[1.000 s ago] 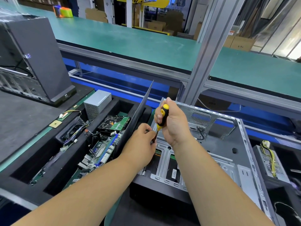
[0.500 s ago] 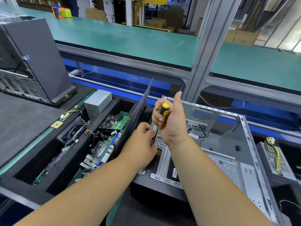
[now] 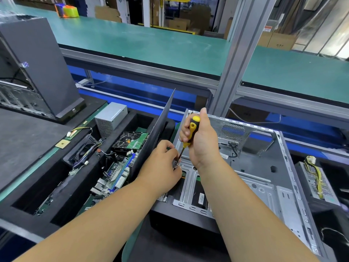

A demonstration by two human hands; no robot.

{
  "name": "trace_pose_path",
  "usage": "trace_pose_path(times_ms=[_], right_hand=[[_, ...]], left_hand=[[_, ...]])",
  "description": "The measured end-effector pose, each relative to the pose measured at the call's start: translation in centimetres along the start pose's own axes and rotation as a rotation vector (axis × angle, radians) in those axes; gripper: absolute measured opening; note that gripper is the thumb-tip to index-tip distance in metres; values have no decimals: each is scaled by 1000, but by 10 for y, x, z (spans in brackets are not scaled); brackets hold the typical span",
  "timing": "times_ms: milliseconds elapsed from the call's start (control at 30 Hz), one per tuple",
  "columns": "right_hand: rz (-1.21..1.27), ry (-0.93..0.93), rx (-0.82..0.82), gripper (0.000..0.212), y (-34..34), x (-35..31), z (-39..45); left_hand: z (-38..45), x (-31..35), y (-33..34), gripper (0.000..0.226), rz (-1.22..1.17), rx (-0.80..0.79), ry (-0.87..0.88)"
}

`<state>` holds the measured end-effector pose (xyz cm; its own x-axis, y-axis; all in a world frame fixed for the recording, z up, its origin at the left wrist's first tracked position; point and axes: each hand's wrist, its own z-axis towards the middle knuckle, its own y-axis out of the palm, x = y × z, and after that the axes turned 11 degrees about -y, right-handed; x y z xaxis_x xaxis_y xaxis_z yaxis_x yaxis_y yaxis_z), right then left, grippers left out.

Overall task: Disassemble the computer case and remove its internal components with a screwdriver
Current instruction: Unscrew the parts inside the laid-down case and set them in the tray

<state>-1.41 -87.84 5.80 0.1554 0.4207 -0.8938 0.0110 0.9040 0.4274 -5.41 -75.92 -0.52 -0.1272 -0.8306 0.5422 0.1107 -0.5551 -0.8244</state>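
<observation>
We see the open computer case point(image 3: 264, 167) lying on its side at the near right of the workbench point(image 3: 28, 140), open face up, long axis running away from us. A dark side panel point(image 3: 156, 135) stands on edge just beside its left wall, so room on that side is tight; the case interior to the right is open. The right hand point(image 3: 202, 140) is wrapped closed around the yellow-and-black screwdriver point(image 3: 189, 135), shaft tilted down and leftward. The left hand point(image 3: 162, 165) pinches the shaft near the tip at the case's left front edge. A foam bin point(image 3: 62, 186) of removed boards lies left
</observation>
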Motion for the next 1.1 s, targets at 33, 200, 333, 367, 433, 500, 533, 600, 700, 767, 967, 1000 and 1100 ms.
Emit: trace_pose_path(times_ms=[33, 200, 333, 367, 433, 500, 533, 600, 700, 767, 967, 1000, 1100], right_hand=[[-19, -6, -1, 64, 1, 1, 1], [-70, -35, -24, 68, 2, 6, 2], [13, -31, -57, 71, 1, 8, 4], [50, -37, -66, 70, 1, 8, 3], [106, -61, -85, 70, 2, 9, 2], [165, -76, -102, 73, 3, 9, 1], [194, -75, -117, 76, 3, 8, 1], [223, -85, -151, 76, 3, 7, 0], [206, -102, -165, 56, 2, 7, 0], [162, -94, -140, 43, 2, 6, 0], [32, -75, -97, 40, -1, 2, -1], [19, -69, -92, 40, -2, 1, -2], [-5, -52, -56, 39, -3, -3, -5]], left_hand=[[0, 0, 0, 12, 1, -3, -1], [0, 1, -1, 13, 14, -13, -4], [-1, 3, -2, 12, 25, -9, 3], [-1, 3, -2, 11, 30, -8, 4], [-1, 4, -3, 10, 39, -8, 4], [0, 4, -3, 11, 28, -14, 10], [-1, 5, -4, 11, 21, -17, 12], [-1, 5, -5, 11, 20, -17, 12], [-1, 6, -5, 10, 36, -9, 18], [0, 6, -5, 9, 58, -8, 30], [3, 12, -6, 8, 249, 25, 85], [4, 13, -6, 11, 282, 28, 95], [5, 16, -6, 19, 358, 32, 136]])
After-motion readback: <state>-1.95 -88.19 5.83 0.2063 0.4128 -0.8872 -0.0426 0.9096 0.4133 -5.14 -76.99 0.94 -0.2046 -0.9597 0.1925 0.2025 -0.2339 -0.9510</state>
